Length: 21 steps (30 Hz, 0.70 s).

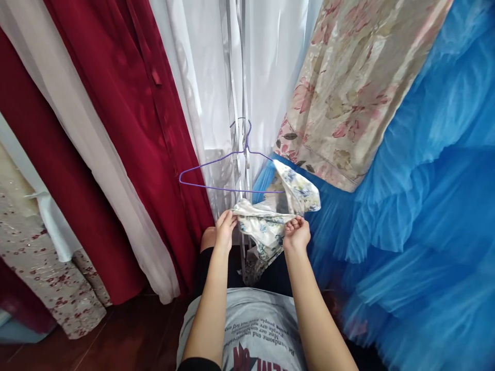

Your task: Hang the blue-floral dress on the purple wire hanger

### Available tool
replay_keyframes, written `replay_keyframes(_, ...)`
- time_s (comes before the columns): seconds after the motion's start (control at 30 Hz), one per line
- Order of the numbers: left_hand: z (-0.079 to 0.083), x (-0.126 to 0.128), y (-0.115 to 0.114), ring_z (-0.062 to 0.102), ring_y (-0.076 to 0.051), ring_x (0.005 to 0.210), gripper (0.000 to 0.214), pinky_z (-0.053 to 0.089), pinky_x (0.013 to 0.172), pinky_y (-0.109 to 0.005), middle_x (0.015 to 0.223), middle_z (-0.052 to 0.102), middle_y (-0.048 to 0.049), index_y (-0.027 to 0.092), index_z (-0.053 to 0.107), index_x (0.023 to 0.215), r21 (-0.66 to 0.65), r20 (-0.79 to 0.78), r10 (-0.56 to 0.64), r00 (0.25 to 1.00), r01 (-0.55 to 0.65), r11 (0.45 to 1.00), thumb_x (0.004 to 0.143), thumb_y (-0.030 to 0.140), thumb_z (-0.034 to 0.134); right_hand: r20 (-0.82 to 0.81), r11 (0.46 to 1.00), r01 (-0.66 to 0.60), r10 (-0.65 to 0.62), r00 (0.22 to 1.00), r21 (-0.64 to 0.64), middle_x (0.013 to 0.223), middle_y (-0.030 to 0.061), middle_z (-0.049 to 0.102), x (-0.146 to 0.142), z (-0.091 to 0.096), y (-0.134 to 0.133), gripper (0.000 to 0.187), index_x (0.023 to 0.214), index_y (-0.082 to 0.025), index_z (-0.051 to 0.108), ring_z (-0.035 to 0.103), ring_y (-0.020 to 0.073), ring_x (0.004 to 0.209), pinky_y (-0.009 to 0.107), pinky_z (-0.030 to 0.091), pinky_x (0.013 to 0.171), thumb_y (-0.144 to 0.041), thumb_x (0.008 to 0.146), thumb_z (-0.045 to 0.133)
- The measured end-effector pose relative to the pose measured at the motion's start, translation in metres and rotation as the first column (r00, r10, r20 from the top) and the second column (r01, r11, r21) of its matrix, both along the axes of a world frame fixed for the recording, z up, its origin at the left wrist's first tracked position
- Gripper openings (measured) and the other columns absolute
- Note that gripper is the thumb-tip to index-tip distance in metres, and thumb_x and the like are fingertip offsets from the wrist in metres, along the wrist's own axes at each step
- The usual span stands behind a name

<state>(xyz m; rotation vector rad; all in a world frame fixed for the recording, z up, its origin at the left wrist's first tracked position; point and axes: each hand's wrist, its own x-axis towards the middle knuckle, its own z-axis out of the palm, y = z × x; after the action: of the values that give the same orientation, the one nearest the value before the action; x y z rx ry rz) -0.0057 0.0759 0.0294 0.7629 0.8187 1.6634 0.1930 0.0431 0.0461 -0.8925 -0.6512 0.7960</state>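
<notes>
A light garment with a blue and yellow floral print [266,229] is stretched between my two hands. At its left edge, my left hand [225,226] pinches the cloth between thumb and fingers. My right hand [296,234] is closed round the cloth at the other side. One part of the garment hangs over the right end of a purple wire hanger [211,163], while the hanger's left end is bare. The hanger's hook is up against white hanging cloth and ribbons. The garment's lower part droops over my lap.
Dark red drapes [116,103] and a pale pink drape [85,129] hang at the left. Behind the hanger is white fabric [204,62]. To the right hang a beige floral cloth [348,98] and a ruffled blue tulle gown [436,180]. A dark tiled floor [127,335] shows below.
</notes>
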Motion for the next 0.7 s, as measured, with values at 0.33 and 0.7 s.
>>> replay_keyframes(0.33,0.061,0.044,-0.059,0.064,-0.023,0.105,0.024,0.049,0.101,-0.036,0.104,0.068,-0.0081,0.021,0.069,0.096,0.414,-0.614,-0.060,0.787,0.386,0.825,0.095,0.043,0.061,0.187,0.883,-0.455,0.469,0.863,-0.115,0.067,0.0025,0.066,-0.026,0.010,-0.017,0.047,0.079,-0.024,0.063,0.068,0.0231,0.078,0.031,0.054,0.067,-0.071,0.083,0.058)
replay_keyframes(0.7,0.031,0.001,-0.058,0.064,-0.022,0.077,0.066,0.052,0.073,-0.032,0.077,0.066,-0.0073,0.017,0.071,0.087,0.133,-0.814,-0.336,0.475,0.714,0.687,0.091,0.076,0.041,0.289,0.284,-0.929,0.934,0.212,-0.236,0.074,0.0045,0.066,0.012,0.070,-0.056,0.056,0.087,-0.016,0.070,0.060,0.0172,0.066,0.026,0.048,0.060,-0.064,0.063,0.084)
